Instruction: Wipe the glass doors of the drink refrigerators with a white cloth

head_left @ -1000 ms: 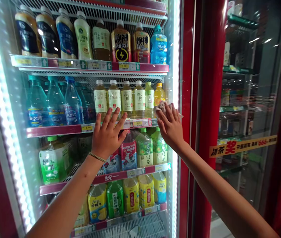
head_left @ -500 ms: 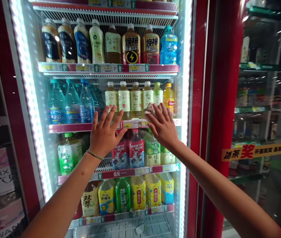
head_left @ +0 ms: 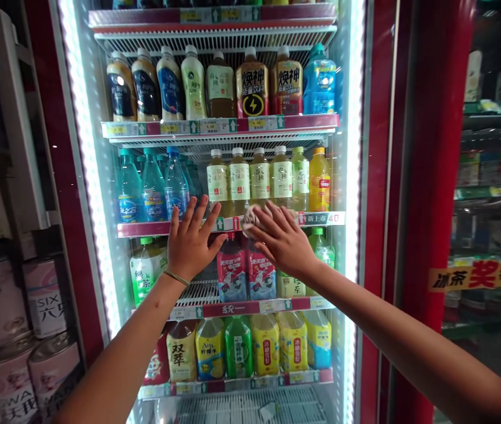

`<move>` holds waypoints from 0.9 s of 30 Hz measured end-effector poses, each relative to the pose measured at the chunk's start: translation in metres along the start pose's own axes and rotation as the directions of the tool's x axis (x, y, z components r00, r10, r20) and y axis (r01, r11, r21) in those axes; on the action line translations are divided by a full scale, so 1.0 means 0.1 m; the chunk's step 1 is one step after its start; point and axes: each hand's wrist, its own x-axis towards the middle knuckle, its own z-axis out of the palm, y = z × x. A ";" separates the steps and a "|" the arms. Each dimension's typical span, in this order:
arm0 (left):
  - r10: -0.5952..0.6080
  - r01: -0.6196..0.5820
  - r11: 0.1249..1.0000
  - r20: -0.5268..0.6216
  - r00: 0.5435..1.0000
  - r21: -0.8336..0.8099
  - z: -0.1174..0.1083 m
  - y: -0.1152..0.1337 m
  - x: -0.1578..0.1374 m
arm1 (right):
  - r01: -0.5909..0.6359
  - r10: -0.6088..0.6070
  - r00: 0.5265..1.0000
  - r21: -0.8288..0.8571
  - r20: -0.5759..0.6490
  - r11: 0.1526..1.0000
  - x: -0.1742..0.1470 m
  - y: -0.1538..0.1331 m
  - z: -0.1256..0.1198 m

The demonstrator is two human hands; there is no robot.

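My left hand (head_left: 194,238) rests with fingers spread, seemingly flat against the glass door of a lit drinks fridge. It holds nothing and wears a thin band at the wrist. My right hand (head_left: 288,238) presses a crumpled light cloth (head_left: 253,219) against the glass, in front of the middle shelf's price strip. Part of the cloth is hidden beneath the fingers. Behind the glass, bottles of pale tea (head_left: 239,176) stand just above both hands, and red-and-blue drinks (head_left: 231,274) stand below, between them.
A red door frame (head_left: 374,176) borders the fridge on the right. Beyond it are another glass-fronted cabinet and a yellow banner (head_left: 475,275). Stacked pink tins (head_left: 47,294) stand at the left. A white wire rack (head_left: 246,406) forms the fridge's bottom shelf.
My right hand has slid the cloth left and slightly down across the glass. My left hand stays spread in nearly the same spot in view, while the view has shifted left.
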 end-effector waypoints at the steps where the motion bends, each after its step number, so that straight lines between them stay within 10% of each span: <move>1: 0.003 -0.003 1.000 -0.004 1.000 -0.001 0.00 0.00 0.00 | 0.047 -0.047 0.999 0.001 0.014 0.999 -0.07 -0.01 0.00; 8: -0.005 0.005 1.000 -0.027 1.000 -0.022 0.00 0.00 -0.02 | -0.157 0.156 0.981 -0.001 -0.119 0.988 0.13 0.06 0.01; 14: -0.033 0.029 0.997 -0.070 0.997 -0.066 -0.01 -0.02 -0.04 | 0.091 -0.092 0.996 0.020 0.021 0.996 0.12 -0.04 0.02; 20: -0.039 0.031 0.995 -0.080 0.996 -0.093 0.00 -0.02 -0.05 | -0.096 0.094 0.991 -0.014 -0.097 0.995 0.34 0.06 -0.02; 27: -0.168 0.153 0.981 -0.131 0.977 -0.119 0.01 -0.03 -0.09 | 0.159 -0.160 0.987 0.031 0.007 0.987 0.11 0.06 -0.02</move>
